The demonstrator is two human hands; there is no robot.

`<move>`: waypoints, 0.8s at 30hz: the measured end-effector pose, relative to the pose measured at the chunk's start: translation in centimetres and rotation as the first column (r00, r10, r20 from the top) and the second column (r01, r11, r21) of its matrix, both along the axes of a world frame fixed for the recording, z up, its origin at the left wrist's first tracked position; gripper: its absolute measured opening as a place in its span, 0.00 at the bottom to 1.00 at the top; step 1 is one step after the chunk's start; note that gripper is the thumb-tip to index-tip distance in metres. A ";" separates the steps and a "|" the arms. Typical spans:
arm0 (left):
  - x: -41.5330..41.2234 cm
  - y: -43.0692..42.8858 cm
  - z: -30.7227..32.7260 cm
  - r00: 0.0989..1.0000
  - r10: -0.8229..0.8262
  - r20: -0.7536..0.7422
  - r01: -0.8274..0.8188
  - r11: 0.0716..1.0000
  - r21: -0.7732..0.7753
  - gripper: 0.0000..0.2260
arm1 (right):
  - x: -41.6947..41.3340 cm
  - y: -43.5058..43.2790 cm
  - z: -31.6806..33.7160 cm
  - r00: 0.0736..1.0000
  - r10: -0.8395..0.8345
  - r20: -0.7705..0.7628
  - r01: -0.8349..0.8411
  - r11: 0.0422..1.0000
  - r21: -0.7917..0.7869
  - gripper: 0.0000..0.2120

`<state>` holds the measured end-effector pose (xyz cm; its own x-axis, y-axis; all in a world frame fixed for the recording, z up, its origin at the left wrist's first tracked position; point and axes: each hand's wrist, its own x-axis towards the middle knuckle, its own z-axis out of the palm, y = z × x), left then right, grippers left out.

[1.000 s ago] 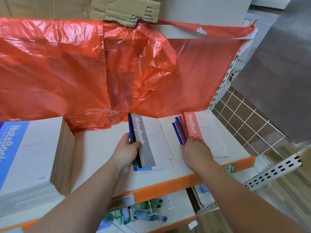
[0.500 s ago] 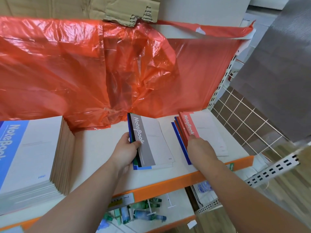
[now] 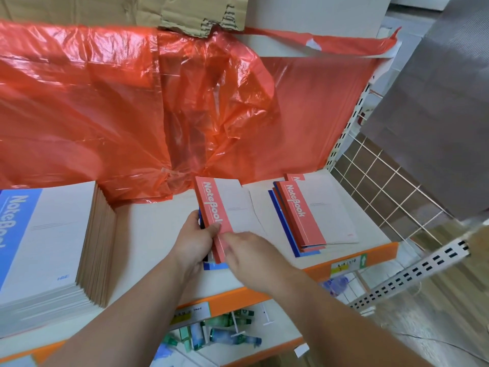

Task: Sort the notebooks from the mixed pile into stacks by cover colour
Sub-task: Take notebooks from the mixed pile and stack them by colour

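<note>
A red-spined notebook (image 3: 217, 207) lies on top of the small middle stack on the shelf. My left hand (image 3: 194, 239) grips that stack at its left edge, thumb on the red spine. My right hand (image 3: 248, 256) touches the red notebook's near end, fingers pinched at its lower edge. Blue and dark covers peek out beneath it (image 3: 211, 265). To the right lies a mixed pile (image 3: 312, 215) with a red notebook on top and blue and red covers fanned out below. A tall stack of large blue notebooks (image 3: 45, 242) stands at the left.
A crumpled red plastic sheet (image 3: 158, 115) hangs behind the shelf (image 3: 148, 234). The shelf has an orange front edge (image 3: 341, 263). A wire grid (image 3: 383, 186) bounds the right side. Small bottles (image 3: 222, 332) lie on the lower shelf.
My right hand has carried a red notebook from the right pile across to the middle stack, covering the grey one. Another red notebook now tops the right pile. My left hand stays on the middle stack.
</note>
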<state>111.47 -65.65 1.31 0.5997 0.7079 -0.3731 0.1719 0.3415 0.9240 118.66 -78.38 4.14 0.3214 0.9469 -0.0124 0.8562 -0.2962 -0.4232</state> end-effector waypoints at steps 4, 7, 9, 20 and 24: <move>-0.6 0.5 0.5 0.998 0.002 0.060 -0.001 1.000 -0.012 0.11 | 3.7 0.0 -0.7 0.911 -0.341 -0.232 0.367 0.927 0.075 0.22; -1.1 0.7 1.4 0.986 -0.054 0.159 0.059 0.998 -0.027 0.13 | 5.4 0.5 -0.7 0.705 -0.411 -0.579 0.539 0.840 0.060 0.24; -1.2 0.8 1.7 0.979 -0.087 0.184 0.089 0.996 -0.003 0.15 | 5.7 0.6 -0.5 0.626 -0.366 -0.688 0.533 0.845 0.036 0.20; -1.1 1.3 2.6 0.981 -0.022 0.194 -0.045 0.943 0.329 0.16 | 4.7 1.9 -0.2 0.620 -0.207 -0.757 0.596 0.751 0.283 0.12; -0.6 0.8 2.8 0.977 -0.012 0.214 -0.065 0.935 0.348 0.12 | 4.1 2.6 0.2 0.604 -0.197 -0.772 0.612 0.736 0.291 0.11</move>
<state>110.86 -64.88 4.09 0.6158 0.7872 0.0336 -0.0425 -0.0094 0.9991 122.80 -75.82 4.37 0.7668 0.6416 0.0199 0.1196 -0.1124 -0.9864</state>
